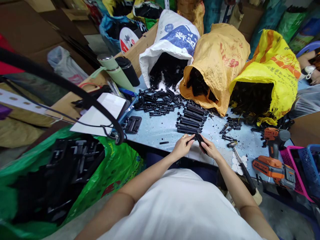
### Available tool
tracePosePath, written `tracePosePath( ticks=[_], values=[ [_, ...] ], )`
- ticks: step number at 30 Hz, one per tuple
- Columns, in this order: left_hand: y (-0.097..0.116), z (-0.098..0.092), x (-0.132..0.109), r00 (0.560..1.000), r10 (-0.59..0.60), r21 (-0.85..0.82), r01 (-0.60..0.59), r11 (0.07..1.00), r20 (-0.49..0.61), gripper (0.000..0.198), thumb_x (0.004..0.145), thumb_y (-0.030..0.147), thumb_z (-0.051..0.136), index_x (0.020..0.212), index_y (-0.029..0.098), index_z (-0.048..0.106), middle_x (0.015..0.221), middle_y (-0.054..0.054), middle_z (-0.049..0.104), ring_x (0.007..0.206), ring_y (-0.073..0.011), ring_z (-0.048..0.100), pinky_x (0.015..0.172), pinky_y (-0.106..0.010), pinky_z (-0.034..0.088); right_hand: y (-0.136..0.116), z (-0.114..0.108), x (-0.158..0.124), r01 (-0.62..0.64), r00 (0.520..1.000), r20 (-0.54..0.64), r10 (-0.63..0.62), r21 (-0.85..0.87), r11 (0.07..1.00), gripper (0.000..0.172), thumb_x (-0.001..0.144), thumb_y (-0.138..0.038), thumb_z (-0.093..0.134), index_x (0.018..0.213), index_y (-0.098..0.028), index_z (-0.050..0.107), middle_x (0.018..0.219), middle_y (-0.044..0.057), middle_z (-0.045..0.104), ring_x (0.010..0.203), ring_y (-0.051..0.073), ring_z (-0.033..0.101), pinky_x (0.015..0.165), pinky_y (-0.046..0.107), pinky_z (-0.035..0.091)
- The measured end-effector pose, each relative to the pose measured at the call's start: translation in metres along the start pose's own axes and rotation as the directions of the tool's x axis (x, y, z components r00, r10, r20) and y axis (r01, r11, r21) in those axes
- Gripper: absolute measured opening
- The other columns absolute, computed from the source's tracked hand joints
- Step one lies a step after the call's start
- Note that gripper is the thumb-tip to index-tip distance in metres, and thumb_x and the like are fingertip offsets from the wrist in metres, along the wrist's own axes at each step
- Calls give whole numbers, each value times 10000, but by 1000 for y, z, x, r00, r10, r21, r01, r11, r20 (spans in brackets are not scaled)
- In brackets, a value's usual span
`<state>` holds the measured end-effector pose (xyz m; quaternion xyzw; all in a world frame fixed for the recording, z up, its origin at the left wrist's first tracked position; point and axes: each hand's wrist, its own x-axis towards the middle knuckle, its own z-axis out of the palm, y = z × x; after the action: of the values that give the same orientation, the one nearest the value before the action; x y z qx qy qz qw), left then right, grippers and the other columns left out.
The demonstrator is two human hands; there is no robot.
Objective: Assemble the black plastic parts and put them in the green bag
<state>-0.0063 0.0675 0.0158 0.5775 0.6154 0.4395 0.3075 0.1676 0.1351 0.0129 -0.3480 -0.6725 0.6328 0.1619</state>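
My right hand [209,148] grips a slim black plastic part [200,140] at the front edge of the blue-topped table [150,128]. My left hand [183,146] wears a ring and is closed in a pinch, its fingertips against the upper left of that part. A small dark piece shows at these fingertips; whether it is separate I cannot tell. Just beyond my hands lies a row of similar black parts [191,118]. One short black strip [164,143] rests left of my left hand. To the right lies a hammer [242,165] with a dark handle.
White, orange and yellow sacks [220,50] of black parts open toward me, with loose black pieces [157,101] before them. An orange cordless drill [273,160] stands at right beside a pink basket [295,170]. A green bag [120,160] sits at left; a black cable [75,91] crosses above it.
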Motion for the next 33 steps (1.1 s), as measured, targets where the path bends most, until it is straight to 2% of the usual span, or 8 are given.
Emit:
tracePosePath(
  ticks=[7, 15, 20, 23, 26, 28, 31, 33],
  values=[
    [-1, -12, 4, 992, 109, 96, -115, 989, 71, 302, 862, 263, 460, 1113, 191, 610, 832, -43, 592, 798, -156, 581, 738, -269, 479, -6, -8, -4, 55, 998, 32, -51, -133, 990, 626, 831, -529, 427, 1361, -202, 363, 643, -23, 516, 457, 71, 382, 500, 238, 420],
    [14, 13, 0, 908, 213, 60, -205, 977, -360, 349, 931, 285, 329, 1177, 176, 551, 875, -60, 570, 813, -133, 561, 733, -255, 468, -5, 37, -2, 204, 948, -240, -207, -37, 978, 616, 862, -495, 390, 1388, -188, 302, 638, -30, 470, 445, 64, 352, 454, 221, 391],
    [10, 4, 9, 928, 322, 18, -325, 946, -185, 332, 923, 301, 356, 1137, 179, 577, 852, -47, 572, 766, -120, 561, 701, -238, 468, 4, 38, -5, 223, 941, -247, -233, -68, 972, 616, 860, -500, 390, 1387, -195, 297, 681, -20, 496, 452, 64, 369, 463, 224, 395],
    [1, 11, 4, 963, 192, 21, -191, 981, -187, 346, 923, 290, 330, 1155, 175, 559, 907, -68, 579, 837, -146, 573, 755, -273, 473, 9, 35, -1, 148, 967, -186, -176, -158, 976, 576, 883, -487, 334, 1388, -214, 291, 762, 9, 556, 494, 80, 439, 513, 239, 436],
    [-9, 22, -11, 976, -49, 100, 72, 992, -213, 375, 915, 244, 298, 1222, 163, 498, 994, -109, 574, 899, -187, 580, 781, -328, 482, 4, 9, 11, 59, 986, -117, -120, -429, 901, 459, 883, -427, 379, 1295, -235, 442, 905, 45, 613, 705, 130, 556, 686, 280, 479],
    [-14, 25, -20, 981, -99, 249, 139, 959, -165, 400, 870, 205, 375, 1259, 170, 458, 1100, -139, 547, 1002, -237, 552, 831, -390, 467, -6, -28, 24, -82, 969, -231, -90, -643, 762, 365, 870, -362, 438, 1186, -212, 543, 960, 59, 622, 846, 157, 564, 786, 303, 465],
    [-13, 23, -19, 991, 51, 470, -103, 877, 123, 463, 774, 102, 470, 1220, 222, 499, 1232, -130, 500, 1179, -300, 425, 989, -536, 303, -22, -99, 43, -361, 855, -510, -95, -717, 597, 347, 912, -257, 356, 1163, -92, 530, 1074, 146, 579, 993, 192, 513, 876, 367, 418],
    [-9, 21, -10, 916, 136, 489, -321, 811, 377, 435, 771, 45, 436, 1139, 242, 559, 1162, -104, 558, 1160, -282, 442, 1026, -589, 189, -30, -141, 54, -451, 804, -586, -96, -708, 543, 314, 916, -230, 360, 1128, -72, 530, 1126, 163, 540, 1052, 217, 489, 892, 428, 404]
  ],
)
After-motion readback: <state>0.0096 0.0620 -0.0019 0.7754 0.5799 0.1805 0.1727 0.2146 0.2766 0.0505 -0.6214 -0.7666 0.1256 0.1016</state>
